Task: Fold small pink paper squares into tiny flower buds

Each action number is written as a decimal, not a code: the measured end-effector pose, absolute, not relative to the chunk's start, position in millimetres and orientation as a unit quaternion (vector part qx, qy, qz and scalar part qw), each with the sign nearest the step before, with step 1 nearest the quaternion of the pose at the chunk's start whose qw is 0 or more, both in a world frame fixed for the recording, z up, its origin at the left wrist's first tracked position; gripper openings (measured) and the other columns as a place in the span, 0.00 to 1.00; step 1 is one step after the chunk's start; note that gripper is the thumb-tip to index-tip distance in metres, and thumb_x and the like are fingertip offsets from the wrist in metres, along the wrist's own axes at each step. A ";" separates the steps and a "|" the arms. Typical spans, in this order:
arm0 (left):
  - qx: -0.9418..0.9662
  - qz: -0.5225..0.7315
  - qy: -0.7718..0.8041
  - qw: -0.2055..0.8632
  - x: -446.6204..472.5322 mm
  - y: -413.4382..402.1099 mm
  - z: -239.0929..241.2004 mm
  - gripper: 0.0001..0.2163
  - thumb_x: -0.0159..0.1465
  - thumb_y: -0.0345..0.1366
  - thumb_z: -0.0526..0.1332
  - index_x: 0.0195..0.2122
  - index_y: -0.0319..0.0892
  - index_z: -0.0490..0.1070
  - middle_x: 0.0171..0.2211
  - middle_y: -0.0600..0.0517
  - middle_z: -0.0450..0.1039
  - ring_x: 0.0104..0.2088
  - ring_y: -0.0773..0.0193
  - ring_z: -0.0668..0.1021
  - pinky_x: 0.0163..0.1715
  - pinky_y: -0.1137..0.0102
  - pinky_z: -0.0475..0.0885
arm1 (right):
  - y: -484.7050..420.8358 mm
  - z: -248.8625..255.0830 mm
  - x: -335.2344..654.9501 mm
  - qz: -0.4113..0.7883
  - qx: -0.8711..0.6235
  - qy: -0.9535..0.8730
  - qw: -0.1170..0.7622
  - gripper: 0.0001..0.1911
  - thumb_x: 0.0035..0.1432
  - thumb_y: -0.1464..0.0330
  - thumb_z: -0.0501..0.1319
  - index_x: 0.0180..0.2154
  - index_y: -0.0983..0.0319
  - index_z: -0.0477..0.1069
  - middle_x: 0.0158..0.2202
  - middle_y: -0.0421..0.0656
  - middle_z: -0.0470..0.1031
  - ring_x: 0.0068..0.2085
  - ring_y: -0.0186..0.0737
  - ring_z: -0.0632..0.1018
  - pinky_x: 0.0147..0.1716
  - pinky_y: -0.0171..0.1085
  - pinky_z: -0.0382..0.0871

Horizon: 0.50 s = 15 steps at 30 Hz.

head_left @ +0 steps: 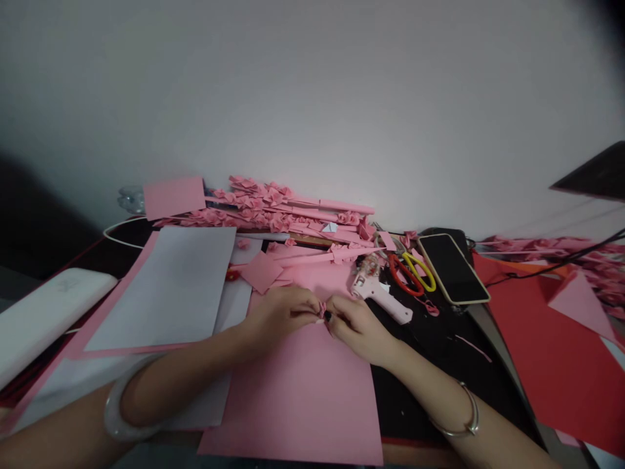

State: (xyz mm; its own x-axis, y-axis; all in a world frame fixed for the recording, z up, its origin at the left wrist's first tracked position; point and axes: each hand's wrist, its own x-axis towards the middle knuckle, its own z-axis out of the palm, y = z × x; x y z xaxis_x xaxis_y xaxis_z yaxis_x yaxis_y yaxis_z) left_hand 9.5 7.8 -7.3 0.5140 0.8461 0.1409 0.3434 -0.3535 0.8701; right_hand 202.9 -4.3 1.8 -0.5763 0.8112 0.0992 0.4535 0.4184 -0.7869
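My left hand (282, 314) and my right hand (355, 326) meet over a large pink paper sheet (303, 391), fingertips pinched together on a small folded pink paper piece (322, 310). Both hands are closed around it. A pale bangle circles my left wrist and a thin silver bracelet my right. Just beyond my right hand lies a pink glue gun (378, 293). A pile of folded pink paper flowers and strips (283, 215) lies against the wall behind.
Scissors with red and yellow handles (413, 273) and a dark phone (453, 267) lie to the right. Red paper sheets (551, 352) cover the right side. White sheets (170, 286) and a white box (43, 312) sit at left. A small pink square (261, 271) lies ahead.
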 end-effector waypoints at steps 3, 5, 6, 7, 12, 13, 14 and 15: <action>0.773 0.306 0.387 0.399 9.8 8.0 -6.1 0.03 0.58 0.31 0.61 0.30 0.41 0.74 0.29 0.52 0.77 0.31 0.65 0.77 0.32 0.73 0.71 | -3.8 2.5 202.3 0.368 -0.390 -0.808 0.242 0.09 0.53 0.78 0.48 0.24 0.60 0.56 0.21 0.35 0.60 0.22 0.32 0.62 0.23 0.32 0.54; 0.775 0.309 0.387 0.392 10.0 8.5 -5.6 0.03 0.58 0.31 0.61 0.30 0.41 0.74 0.29 0.52 0.78 0.30 0.64 0.77 0.31 0.73 0.70 | -3.7 2.6 202.1 0.365 -0.390 -0.811 0.239 0.09 0.53 0.78 0.47 0.24 0.60 0.56 0.21 0.35 0.60 0.22 0.32 0.62 0.24 0.32 0.54; 0.776 0.309 0.387 0.391 10.0 8.8 -5.6 0.03 0.58 0.31 0.61 0.30 0.41 0.74 0.29 0.52 0.78 0.30 0.64 0.77 0.31 0.72 0.70 | -3.7 2.6 202.1 0.364 -0.390 -0.812 0.238 0.10 0.54 0.78 0.47 0.24 0.60 0.56 0.21 0.35 0.60 0.23 0.32 0.62 0.24 0.32 0.55; 0.777 0.309 0.385 0.392 10.0 9.1 -5.6 0.03 0.58 0.31 0.61 0.30 0.41 0.74 0.29 0.52 0.78 0.30 0.65 0.77 0.31 0.72 0.70 | -3.7 2.6 202.1 0.362 -0.391 -0.813 0.236 0.10 0.54 0.78 0.47 0.24 0.61 0.56 0.21 0.35 0.61 0.23 0.32 0.63 0.25 0.32 0.55; 0.786 0.301 0.385 0.378 9.3 9.3 -7.2 0.03 0.58 0.31 0.60 0.31 0.41 0.74 0.31 0.53 0.79 0.31 0.65 0.77 0.32 0.73 0.70 | -4.1 1.7 202.4 0.364 -0.398 -0.810 0.230 0.09 0.53 0.79 0.49 0.25 0.61 0.57 0.21 0.35 0.61 0.23 0.32 0.62 0.23 0.31 0.54; 0.789 0.301 0.385 0.372 9.2 9.1 -7.3 0.03 0.59 0.31 0.60 0.31 0.41 0.74 0.31 0.53 0.79 0.31 0.65 0.77 0.33 0.73 0.70 | -4.1 1.7 202.4 0.367 -0.398 -0.809 0.230 0.09 0.52 0.79 0.49 0.24 0.61 0.57 0.21 0.35 0.60 0.22 0.31 0.62 0.23 0.31 0.53; 0.792 0.301 0.381 0.369 9.1 9.0 -7.3 0.04 0.59 0.31 0.60 0.31 0.41 0.74 0.31 0.53 0.79 0.32 0.65 0.77 0.33 0.72 0.70 | -4.0 1.8 202.4 0.369 -0.398 -0.808 0.231 0.09 0.51 0.79 0.49 0.24 0.60 0.56 0.21 0.35 0.59 0.22 0.31 0.61 0.23 0.31 0.53; 0.795 0.304 0.375 0.368 9.0 8.8 -7.3 0.04 0.59 0.31 0.59 0.31 0.41 0.73 0.31 0.52 0.79 0.32 0.65 0.77 0.33 0.72 0.70 | -4.0 2.0 202.5 0.370 -0.397 -0.807 0.232 0.09 0.51 0.79 0.50 0.24 0.60 0.56 0.21 0.34 0.59 0.22 0.31 0.60 0.22 0.31 0.52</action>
